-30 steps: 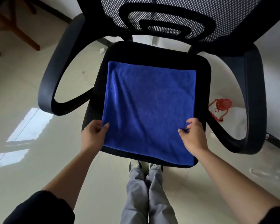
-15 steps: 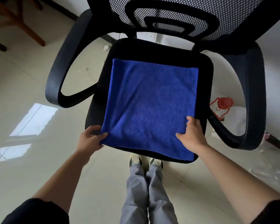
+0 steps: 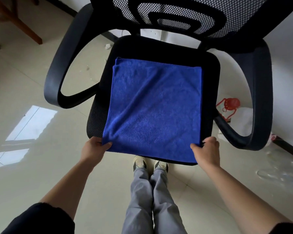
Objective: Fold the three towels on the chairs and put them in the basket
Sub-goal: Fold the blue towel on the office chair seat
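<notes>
As our hands slide down to its near corners, we pinch the blue towel [image 3: 152,108] at centre frame on the chair seat [image 3: 210,68], left hand [image 3: 95,148] and right hand [image 3: 205,152] gripping; another fold likely follows.

Dim, soft daylight, bright window glare on the glossy floor [image 3: 32,125], strong wide-angle bending at the edges.

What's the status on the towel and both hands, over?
Left hand and right hand pinch blue towel near corners. Towel flat on chair seat. Nothing obstructing.
</notes>
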Motion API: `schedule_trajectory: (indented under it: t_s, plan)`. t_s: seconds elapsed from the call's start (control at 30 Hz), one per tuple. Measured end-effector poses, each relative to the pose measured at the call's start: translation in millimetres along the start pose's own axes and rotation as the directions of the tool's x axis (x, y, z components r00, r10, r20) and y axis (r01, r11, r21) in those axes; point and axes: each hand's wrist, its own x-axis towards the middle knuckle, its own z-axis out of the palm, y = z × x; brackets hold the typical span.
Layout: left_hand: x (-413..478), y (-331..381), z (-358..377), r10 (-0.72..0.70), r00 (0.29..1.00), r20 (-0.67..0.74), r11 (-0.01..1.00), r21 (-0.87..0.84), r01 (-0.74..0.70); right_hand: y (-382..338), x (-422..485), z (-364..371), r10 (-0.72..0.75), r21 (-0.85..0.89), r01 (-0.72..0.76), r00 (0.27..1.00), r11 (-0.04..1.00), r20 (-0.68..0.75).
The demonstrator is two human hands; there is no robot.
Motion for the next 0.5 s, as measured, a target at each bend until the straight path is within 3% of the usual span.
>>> schedule_trajectory:
  t_s: [0.07,0.13,0.23,0.37,0.43,0.5]
  plan:
    - [-1,-3,3,-0.024,0.999,0.035,1.000,-0.006,0.024,6,-3,1,0.129,0.067,-0.136,0.987,0.988,0.098]
    - [-3,-3,3,-0.053,0.996,0.076,0.989,-0.134,0.063,10,-4,0,0.204,0.130,-0.234,0.956,0.963,0.211]
    - [-9,-1,-7,-0.116,0.974,0.196,0.933,-0.314,0.175,12,0,-8,0.219,0.126,-0.253,0.947,0.959,0.235]
    - [-5,-10,-21,-0.199,0.932,0.302,0.971,-0.066,0.229,15,4,-19,0.238,-0.012,-0.249,0.909,0.968,0.343]
    - [0,-9,-21,-0.213,0.937,0.278,0.975,-0.001,0.222,15,3,-20,0.203,-0.120,-0.170,0.909,0.978,0.363]
    - [8,-3,-21,-0.205,0.954,0.218,0.978,0.024,0.205,12,6,-19,0.131,-0.200,-0.073,0.947,0.977,0.294]
